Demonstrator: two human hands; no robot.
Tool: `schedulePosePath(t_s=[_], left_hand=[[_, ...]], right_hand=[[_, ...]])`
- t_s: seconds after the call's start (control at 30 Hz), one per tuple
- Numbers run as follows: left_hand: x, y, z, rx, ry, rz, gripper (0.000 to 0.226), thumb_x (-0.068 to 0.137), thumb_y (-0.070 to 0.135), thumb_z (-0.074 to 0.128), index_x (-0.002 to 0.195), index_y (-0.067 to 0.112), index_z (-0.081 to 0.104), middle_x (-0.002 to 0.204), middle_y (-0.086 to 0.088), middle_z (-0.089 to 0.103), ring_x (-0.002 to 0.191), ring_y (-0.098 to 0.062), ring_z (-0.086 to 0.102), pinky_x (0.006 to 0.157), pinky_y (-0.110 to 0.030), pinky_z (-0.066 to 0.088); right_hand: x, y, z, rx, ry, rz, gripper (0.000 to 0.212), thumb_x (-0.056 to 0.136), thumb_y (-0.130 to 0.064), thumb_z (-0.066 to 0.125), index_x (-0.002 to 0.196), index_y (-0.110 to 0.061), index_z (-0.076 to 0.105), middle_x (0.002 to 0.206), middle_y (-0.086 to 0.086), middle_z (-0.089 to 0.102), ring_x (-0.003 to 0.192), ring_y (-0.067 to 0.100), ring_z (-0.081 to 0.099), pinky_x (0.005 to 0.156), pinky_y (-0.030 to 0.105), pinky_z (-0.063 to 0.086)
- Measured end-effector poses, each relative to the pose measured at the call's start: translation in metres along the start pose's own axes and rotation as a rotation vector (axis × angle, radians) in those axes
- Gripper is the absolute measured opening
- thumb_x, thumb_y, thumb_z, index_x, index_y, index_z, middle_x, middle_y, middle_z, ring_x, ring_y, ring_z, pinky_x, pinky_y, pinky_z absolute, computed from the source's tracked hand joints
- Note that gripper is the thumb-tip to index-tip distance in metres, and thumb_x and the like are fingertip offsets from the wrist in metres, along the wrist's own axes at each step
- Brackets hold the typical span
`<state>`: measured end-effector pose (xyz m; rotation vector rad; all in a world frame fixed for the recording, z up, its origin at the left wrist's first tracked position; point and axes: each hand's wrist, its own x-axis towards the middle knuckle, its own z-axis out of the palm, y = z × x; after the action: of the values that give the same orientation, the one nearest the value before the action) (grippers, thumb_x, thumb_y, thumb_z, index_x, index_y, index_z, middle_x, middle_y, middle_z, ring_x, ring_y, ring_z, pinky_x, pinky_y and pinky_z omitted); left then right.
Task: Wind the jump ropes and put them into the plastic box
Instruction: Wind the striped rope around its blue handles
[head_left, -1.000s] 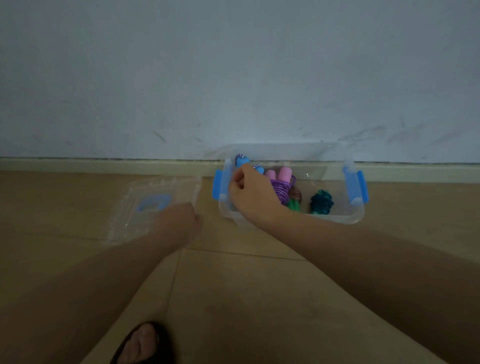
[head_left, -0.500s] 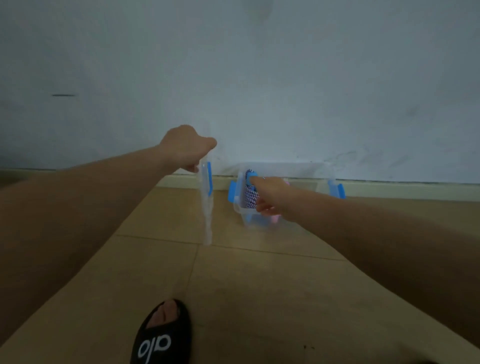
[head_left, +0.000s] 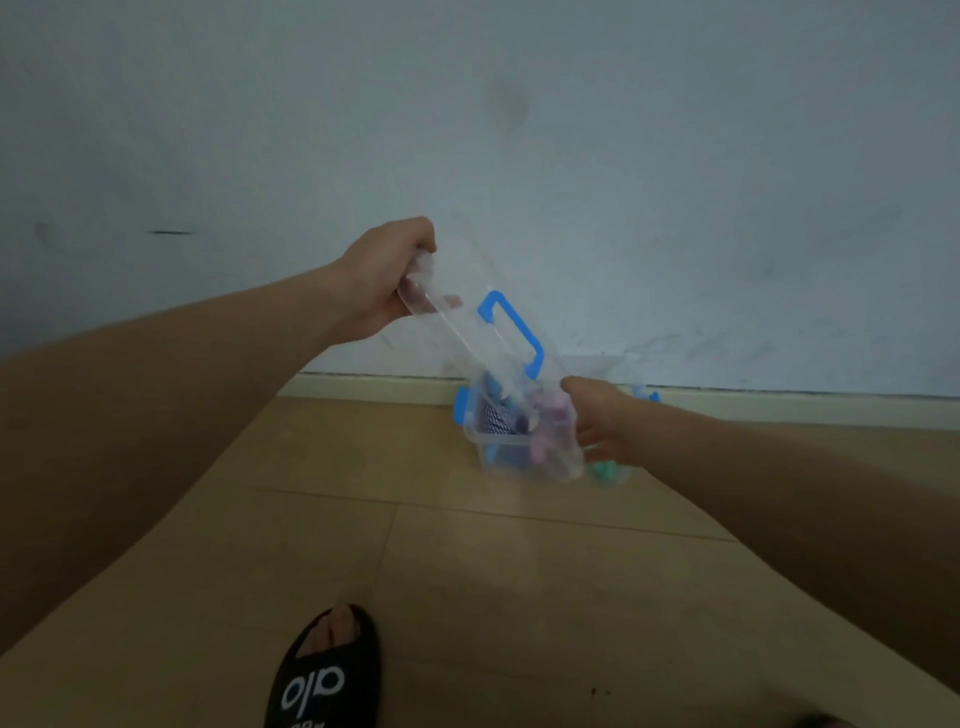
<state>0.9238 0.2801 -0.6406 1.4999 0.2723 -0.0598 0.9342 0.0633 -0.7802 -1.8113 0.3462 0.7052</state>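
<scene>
Grip: left hand (head_left: 382, 283) curled round the far-left edge of the clear plastic lid with blue handle (head_left: 511, 332), held tilted; right hand (head_left: 597, 421) at the lid's near-right end, fingers blurred, hold unclear.
Location: clear plastic box with blue latches (head_left: 498, 454) on the tan floor (head_left: 467, 571) by the wall (head_left: 623, 156), wound jump ropes (head_left: 545, 421) inside.
Tip: level lid, align corners, press down.
Unclear: rope count, right latch mostly hidden, motion blur.
</scene>
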Motion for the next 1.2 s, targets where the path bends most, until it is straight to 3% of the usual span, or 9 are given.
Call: schedulePosePath(t_s=[0.1,0.27,0.4,0.53,0.6,0.7,0.83,0.97,1.2], left_hand=[[0.015,-0.023,-0.003,0.185,0.052,-0.045,0.025,0.09,0.011,0.044,0.066,0.01,0.044,0.046,-0.001,0.041,0.04,-0.014,0.045,0.077,-0.044,0.058],[0.053,-0.086,-0.008,0.694,0.109,-0.18,0.02,0.094,0.011,0.044,0.085,-0.001,0.057,0.07,-0.015,0.057,0.056,-0.026,0.057,0.074,-0.041,0.058],[0.078,-0.132,-0.001,0.984,0.058,-0.193,0.03,0.099,0.023,0.047,0.09,-0.002,0.062,0.082,-0.017,0.068,0.068,-0.029,0.067,0.067,-0.032,0.057],[0.099,-0.169,0.008,1.266,0.034,-0.109,0.036,0.098,0.026,0.043,0.074,0.004,0.059,0.076,-0.018,0.068,0.07,-0.031,0.066,0.065,-0.03,0.049],[0.111,-0.185,0.009,1.334,0.027,-0.088,0.037,0.1,0.027,0.042,0.076,0.004,0.06,0.074,-0.018,0.066,0.071,-0.029,0.064,0.063,-0.029,0.046],[0.126,-0.203,0.012,1.392,0.018,-0.058,0.034,0.1,0.026,0.045,0.074,0.009,0.057,0.065,-0.002,0.051,0.066,-0.02,0.053,0.049,-0.026,0.034],[0.143,-0.215,0.011,1.408,0.036,-0.069,0.037,0.102,0.03,0.04,0.102,0.001,0.063,0.092,-0.014,0.06,0.079,-0.025,0.054,0.066,-0.028,0.037],[0.152,-0.219,0.012,1.43,0.072,-0.094,0.042,0.102,0.032,0.036,0.101,-0.001,0.063,0.087,-0.013,0.058,0.074,-0.024,0.054,0.065,-0.029,0.038],[0.158,-0.23,0.005,1.353,0.119,-0.122,0.031,0.101,0.03,0.04,0.103,0.004,0.057,0.099,-0.014,0.063,0.075,-0.022,0.052,0.064,-0.029,0.039]], right_hand=[[0.019,0.009,-0.029,-0.096,0.247,-0.085,0.015,0.092,-0.018,0.05,0.082,-0.006,0.054,0.076,0.009,0.051,0.065,0.023,0.048,0.065,0.033,0.045],[0.048,0.021,-0.063,-0.233,0.518,-0.198,0.025,0.087,-0.014,0.057,0.097,0.005,0.068,0.098,0.021,0.068,0.09,0.032,0.064,0.081,0.036,0.05],[0.071,0.026,-0.072,-0.296,0.569,-0.229,0.042,0.094,-0.017,0.053,0.133,-0.001,0.055,0.134,0.015,0.058,0.121,0.032,0.054,0.1,0.033,0.041],[0.101,0.043,-0.075,-0.355,0.565,-0.229,0.044,0.096,-0.018,0.05,0.138,-0.005,0.05,0.136,0.015,0.055,0.122,0.032,0.053,0.1,0.032,0.041],[0.114,0.051,-0.075,-0.393,0.57,-0.229,0.044,0.097,-0.018,0.049,0.139,-0.004,0.049,0.137,0.016,0.055,0.123,0.032,0.053,0.101,0.033,0.041],[0.133,0.06,-0.078,-0.456,0.573,-0.249,0.043,0.098,-0.016,0.045,0.138,-0.001,0.048,0.136,0.02,0.053,0.121,0.034,0.052,0.1,0.035,0.041],[0.145,0.065,-0.077,-0.447,0.578,-0.248,0.042,0.098,-0.016,0.043,0.138,-0.003,0.046,0.132,0.02,0.053,0.115,0.034,0.054,0.093,0.034,0.043],[0.15,0.07,-0.078,-0.43,0.593,-0.28,0.038,0.098,-0.02,0.045,0.134,-0.006,0.048,0.124,0.019,0.055,0.104,0.033,0.056,0.079,0.032,0.04],[0.149,0.076,-0.072,-0.45,0.628,-0.315,0.034,0.1,-0.025,0.043,0.13,-0.01,0.047,0.121,0.011,0.053,0.091,0.022,0.055,0.073,0.032,0.043]])
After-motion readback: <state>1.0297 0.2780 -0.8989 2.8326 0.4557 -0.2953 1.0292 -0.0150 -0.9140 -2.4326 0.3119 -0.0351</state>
